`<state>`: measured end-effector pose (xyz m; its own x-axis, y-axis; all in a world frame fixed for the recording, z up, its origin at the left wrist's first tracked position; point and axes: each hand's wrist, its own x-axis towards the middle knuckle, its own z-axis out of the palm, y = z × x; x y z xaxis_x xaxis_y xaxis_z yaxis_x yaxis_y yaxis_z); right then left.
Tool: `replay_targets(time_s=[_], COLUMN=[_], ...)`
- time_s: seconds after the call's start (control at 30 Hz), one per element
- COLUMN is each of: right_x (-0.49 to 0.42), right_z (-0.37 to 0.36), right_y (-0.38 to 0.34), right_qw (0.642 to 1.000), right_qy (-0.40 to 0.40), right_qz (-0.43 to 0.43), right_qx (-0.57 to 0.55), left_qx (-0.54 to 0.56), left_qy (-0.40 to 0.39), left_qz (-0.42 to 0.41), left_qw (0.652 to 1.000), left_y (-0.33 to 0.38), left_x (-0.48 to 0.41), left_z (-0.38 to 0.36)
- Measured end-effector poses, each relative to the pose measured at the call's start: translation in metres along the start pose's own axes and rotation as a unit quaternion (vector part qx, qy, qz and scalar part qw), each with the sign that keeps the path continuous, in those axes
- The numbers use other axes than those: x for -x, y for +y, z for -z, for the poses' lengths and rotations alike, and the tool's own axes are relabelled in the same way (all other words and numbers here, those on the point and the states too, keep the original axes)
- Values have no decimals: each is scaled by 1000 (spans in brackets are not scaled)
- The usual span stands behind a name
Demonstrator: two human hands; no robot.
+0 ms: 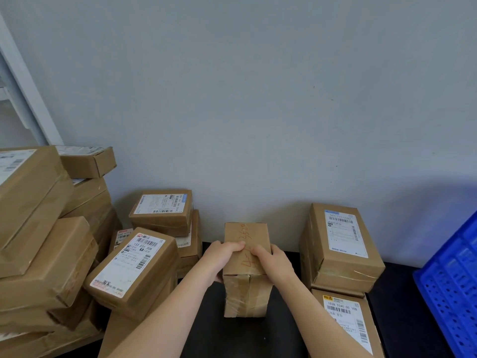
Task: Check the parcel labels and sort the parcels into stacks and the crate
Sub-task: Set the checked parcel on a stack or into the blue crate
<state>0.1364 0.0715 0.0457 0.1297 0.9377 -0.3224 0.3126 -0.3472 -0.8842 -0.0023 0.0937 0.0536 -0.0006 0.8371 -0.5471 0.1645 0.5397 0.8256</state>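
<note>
Brown parcel (246, 280) stands upright at the centre of the dark tabletop (232, 339), short of the pale wall (258, 99). Whether its base rests on the tabletop or sits just clear of it cannot be told. Its top face carries orange handwriting, and clear tape wraps the near face.

Left hand (223, 257) grips the parcel's top left edge. Its fingers (236, 246) are pressed together and curled over the top face. Right hand (275, 259) grips the top right edge the same way, its fingers (259, 250) together and bent over the handwriting. The fingertips of the two hands nearly meet on the top.

Right of the parcel is a stack of two boxes. The upper box (343, 249) has a white label face up, and the lower box (346, 321) also shows a label. Beyond this stack, further right of the parcel, is a blue crate (451, 293) with perforated walls, cut off by the frame edge.

Left of the parcel, near it, a tilted labelled box (131, 267) lies on other boxes. Behind that, a smaller labelled box (161, 210) tops a short stack by the wall. Furthest left of the parcel is a tall, loose pile of boxes (38, 228).
</note>
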Motion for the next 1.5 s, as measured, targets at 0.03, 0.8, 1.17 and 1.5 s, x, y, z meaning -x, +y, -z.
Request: replay_targets(time_s=[0.03,0.8,1.17,1.5], right_x=[1,4,5,24], right_z=[0,-5,1,7], right_y=[0,-1,2,-10], right_qw=[1000,1000,999,990], right_qy=[1,10,-13,76], right_qz=[0,6,1,70], right_qx=[-2,10,-41,95], left_qx=[5,18,-64,-14], left_qy=[-2,-1,30,53], left_qz=[1,-44,-112,-129], left_qw=[1000,999,991,990], left_y=[-1,-8,-20,-28], left_x=[1,-1,4,31], left_z=[0,2,-4,9])
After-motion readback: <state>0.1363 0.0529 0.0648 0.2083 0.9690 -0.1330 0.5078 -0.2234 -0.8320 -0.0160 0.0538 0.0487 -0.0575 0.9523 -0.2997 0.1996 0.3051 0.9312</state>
